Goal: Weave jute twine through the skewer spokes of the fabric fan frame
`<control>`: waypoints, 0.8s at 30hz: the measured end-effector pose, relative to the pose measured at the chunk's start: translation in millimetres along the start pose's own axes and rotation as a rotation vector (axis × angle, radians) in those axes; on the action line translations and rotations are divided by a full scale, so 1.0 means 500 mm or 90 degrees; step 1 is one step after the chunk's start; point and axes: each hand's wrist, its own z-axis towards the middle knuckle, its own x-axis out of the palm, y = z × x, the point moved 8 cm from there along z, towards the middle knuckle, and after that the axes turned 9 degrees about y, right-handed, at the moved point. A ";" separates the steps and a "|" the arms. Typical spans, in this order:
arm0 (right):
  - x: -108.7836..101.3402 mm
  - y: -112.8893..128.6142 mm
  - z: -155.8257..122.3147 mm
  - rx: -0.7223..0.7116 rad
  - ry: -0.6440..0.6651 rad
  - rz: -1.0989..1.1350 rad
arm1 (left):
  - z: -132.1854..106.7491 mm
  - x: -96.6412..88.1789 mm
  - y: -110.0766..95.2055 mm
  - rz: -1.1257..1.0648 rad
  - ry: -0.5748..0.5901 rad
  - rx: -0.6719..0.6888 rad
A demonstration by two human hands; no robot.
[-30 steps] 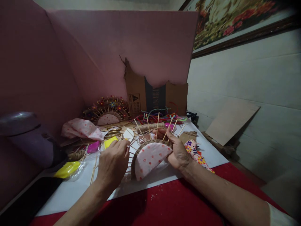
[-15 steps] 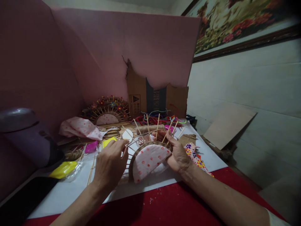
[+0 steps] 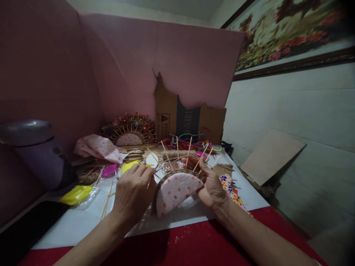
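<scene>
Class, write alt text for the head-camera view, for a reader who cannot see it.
Two bare hands work on a half-round wicker piece faced with pink dotted fabric, thin wooden sticks fanning from its rim. The right hand holds its right edge and the left hand touches its left sticks. It stands on a white sheet.

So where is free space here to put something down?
Free: the white sheet between yellow bag and left forearm; the red cloth between the forearms. Crowded: behind the half-round piece that the right hand grips: twine, yarn.
</scene>
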 end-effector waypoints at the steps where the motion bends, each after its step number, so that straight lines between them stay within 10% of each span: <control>1: 0.000 0.000 0.000 0.000 0.000 -0.001 | 0.000 -0.005 -0.002 -0.005 -0.009 0.001; 24: 0.012 -0.017 -0.007 0.032 0.028 -0.025 | 0.042 -0.028 0.002 -0.077 -0.117 0.048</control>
